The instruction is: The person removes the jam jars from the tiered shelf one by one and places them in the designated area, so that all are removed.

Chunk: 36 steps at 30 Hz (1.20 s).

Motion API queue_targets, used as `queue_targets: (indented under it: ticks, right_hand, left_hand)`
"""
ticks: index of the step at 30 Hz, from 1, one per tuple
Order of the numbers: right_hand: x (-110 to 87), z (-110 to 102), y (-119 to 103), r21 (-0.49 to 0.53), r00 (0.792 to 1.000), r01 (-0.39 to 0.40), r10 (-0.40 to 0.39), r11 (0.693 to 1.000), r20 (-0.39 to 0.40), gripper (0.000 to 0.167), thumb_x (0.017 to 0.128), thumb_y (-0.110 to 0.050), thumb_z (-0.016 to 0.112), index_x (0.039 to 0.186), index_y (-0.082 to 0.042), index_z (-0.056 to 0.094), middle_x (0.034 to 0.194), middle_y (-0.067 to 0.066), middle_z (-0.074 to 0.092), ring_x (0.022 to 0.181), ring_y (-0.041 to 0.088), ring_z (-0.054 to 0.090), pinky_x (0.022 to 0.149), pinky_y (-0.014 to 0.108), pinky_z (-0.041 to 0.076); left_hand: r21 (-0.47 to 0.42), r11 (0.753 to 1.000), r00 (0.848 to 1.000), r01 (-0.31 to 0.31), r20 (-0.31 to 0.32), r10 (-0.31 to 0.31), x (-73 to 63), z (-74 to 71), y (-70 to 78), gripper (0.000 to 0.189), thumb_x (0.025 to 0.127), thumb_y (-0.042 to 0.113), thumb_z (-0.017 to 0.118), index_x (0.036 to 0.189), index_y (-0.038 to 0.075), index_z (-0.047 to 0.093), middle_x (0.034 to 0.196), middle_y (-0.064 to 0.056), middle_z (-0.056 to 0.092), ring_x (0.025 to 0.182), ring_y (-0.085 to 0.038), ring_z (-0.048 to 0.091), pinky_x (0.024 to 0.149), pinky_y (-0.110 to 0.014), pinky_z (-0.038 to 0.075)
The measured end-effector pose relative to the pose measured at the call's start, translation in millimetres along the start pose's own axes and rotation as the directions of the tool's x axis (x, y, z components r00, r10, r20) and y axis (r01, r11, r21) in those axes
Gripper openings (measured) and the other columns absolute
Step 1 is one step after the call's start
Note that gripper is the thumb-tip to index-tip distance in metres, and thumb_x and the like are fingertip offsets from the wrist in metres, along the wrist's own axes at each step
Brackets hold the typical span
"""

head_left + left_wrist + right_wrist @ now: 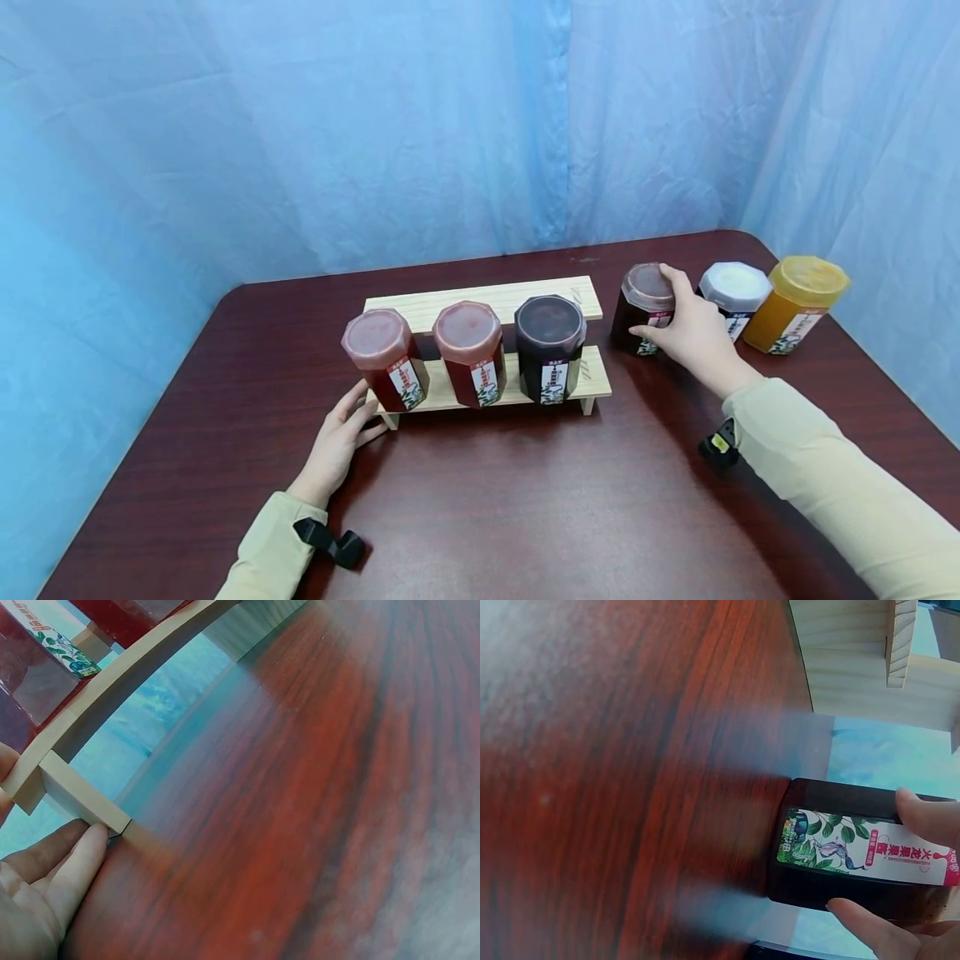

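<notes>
My right hand [697, 327] grips a dark jam jar [643, 321], thumb on one side and a finger on the other. The jar is upright at the table, right of the wooden rack; its pink-and-white label [862, 847] shows in the right wrist view. At the rack's left end, my left hand [343, 433] touches the wood, with fingertips against the front leg [86, 795]. On the two-step rack's lower shelf [596, 375] stand a red jar [390, 371], another red jar [476, 367] and a black jar [551, 358].
Beyond my right hand stand a white-lidded dark jar [735, 287] and a yellow jar [798, 304], near the table's right edge. The rack's upper shelf [480, 300] is bare. Blue curtains [420, 133] hang behind the dark red-brown table [562, 500].
</notes>
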State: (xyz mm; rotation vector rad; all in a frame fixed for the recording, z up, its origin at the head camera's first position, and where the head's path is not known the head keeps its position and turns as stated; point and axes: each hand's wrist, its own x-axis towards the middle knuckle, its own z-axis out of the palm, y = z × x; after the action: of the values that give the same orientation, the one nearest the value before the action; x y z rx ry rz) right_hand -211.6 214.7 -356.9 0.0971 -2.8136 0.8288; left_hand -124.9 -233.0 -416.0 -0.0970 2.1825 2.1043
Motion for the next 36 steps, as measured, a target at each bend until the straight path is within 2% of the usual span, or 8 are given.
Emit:
queue_targets:
  ticks: [8, 11, 15, 18, 22, 27, 30, 36]
  right_hand:
    - [-0.5, -4, 1, 0.004, 1.0, 0.01, -0.01, 1.0, 0.01, 0.093, 0.076, -0.025, 0.079, 0.147, -0.008, 0.021, 0.124, 0.036, 0.049, 0.102, 0.052, 0.053, 0.084, 0.063, 0.044]
    - [-1.9, -7, 1, 0.004, 1.0, 0.018, -0.018, 1.0, 0.011, 0.09, 0.077, -0.025, 0.078, 0.146, -0.008, 0.023, 0.121, 0.035, 0.051, 0.096, 0.048, 0.056, 0.08, 0.061, 0.046]
    - [-4.3, -11, 0, -0.001, 1.0, 0.026, -0.026, 1.0, 0.007, 0.086, 0.078, -0.025, 0.077, 0.145, -0.008, 0.026, 0.1, 0.029, 0.059, 0.074, 0.035, 0.059, 0.065, 0.049, 0.049]
    - [-6.4, -13, 0, -0.007, 0.999, 0.031, -0.031, 0.999, 0.007, 0.084, 0.079, -0.027, 0.076, 0.144, -0.007, 0.027, 0.088, 0.024, 0.059, 0.067, 0.028, 0.056, 0.057, 0.038, 0.045]
    - [-10.5, -16, 0, -0.01, 0.999, 0.037, -0.037, 0.999, 0.015, 0.083, 0.079, -0.028, 0.075, 0.144, -0.006, 0.028, 0.095, 0.024, 0.058, 0.073, 0.03, 0.054, 0.058, 0.037, 0.044]
    - [-16.7, -19, 1, -0.005, 0.999, 0.042, -0.042, 0.999, 0.017, 0.082, 0.08, -0.027, 0.075, 0.144, -0.005, 0.029, 0.117, 0.03, 0.054, 0.092, 0.041, 0.057, 0.071, 0.054, 0.048]
    - [-20.7, -20, 0, 0.004, 0.999, 0.036, -0.036, 0.999, 0.019, 0.081, 0.08, -0.028, 0.074, 0.143, -0.005, 0.029, 0.124, 0.033, 0.051, 0.099, 0.044, 0.058, 0.077, 0.057, 0.047]
    - [-27.4, -23, 0, 0.021, 1.0, 0.011, -0.011, 1.0, 0.004, 0.075, 0.082, -0.033, 0.073, 0.141, -0.006, 0.034, 0.117, 0.029, 0.056, 0.1, 0.042, 0.06, 0.079, 0.057, 0.046]
  left_hand:
    - [-0.004, 1.0, 1.0, 0.004, 0.002, -0.004, 0.9, 0.3, 0.2, 0.051, 0.101, 0.013, 0.041, 0.149, 0.005, 0.024, 0.142, -0.024, 0.034, 0.096, 0.002, 0.056, 0.082, -0.021, 0.051]
    - [-0.005, 1.0, 1.0, 0.002, 0.005, -0.002, 1.9, -0.2, -0.4, 0.051, 0.101, 0.013, 0.041, 0.149, 0.005, 0.024, 0.142, -0.025, 0.034, 0.096, 0.002, 0.057, 0.082, -0.021, 0.051]
    - [-0.007, 1.0, 1.0, -0.001, 0.008, 0.001, 2.0, 0.0, 0.5, 0.051, 0.101, 0.013, 0.042, 0.149, 0.005, 0.024, 0.142, -0.025, 0.034, 0.096, 0.002, 0.057, 0.082, -0.021, 0.051]
    - [-0.007, 1.0, 1.0, -0.001, 0.009, 0.001, 1.3, 0.1, 1.0, 0.051, 0.101, 0.013, 0.041, 0.149, 0.005, 0.024, 0.142, -0.025, 0.034, 0.096, 0.002, 0.057, 0.082, -0.021, 0.051]
    - [-0.007, 1.0, 1.0, 0.003, 0.006, -0.003, 1.2, 0.3, 0.5, 0.051, 0.101, 0.013, 0.041, 0.148, 0.004, 0.024, 0.142, -0.025, 0.034, 0.096, 0.002, 0.057, 0.082, -0.021, 0.051]
    - [-0.008, 1.0, 1.0, 0.007, -0.001, -0.007, 0.7, 0.6, 0.3, 0.052, 0.101, 0.012, 0.041, 0.148, 0.004, 0.024, 0.142, -0.025, 0.034, 0.095, 0.002, 0.057, 0.082, -0.021, 0.051]
    - [-0.007, 1.0, 1.0, 0.006, 0.0, -0.006, 0.4, 0.5, 0.2, 0.052, 0.101, 0.012, 0.041, 0.148, 0.004, 0.024, 0.142, -0.025, 0.034, 0.096, 0.002, 0.057, 0.082, -0.021, 0.051]
    - [-0.01, 1.0, 1.0, 0.002, -0.003, -0.002, 0.3, 0.4, -0.3, 0.051, 0.101, 0.012, 0.041, 0.148, 0.004, 0.024, 0.141, -0.025, 0.034, 0.096, 0.002, 0.057, 0.082, -0.021, 0.051]
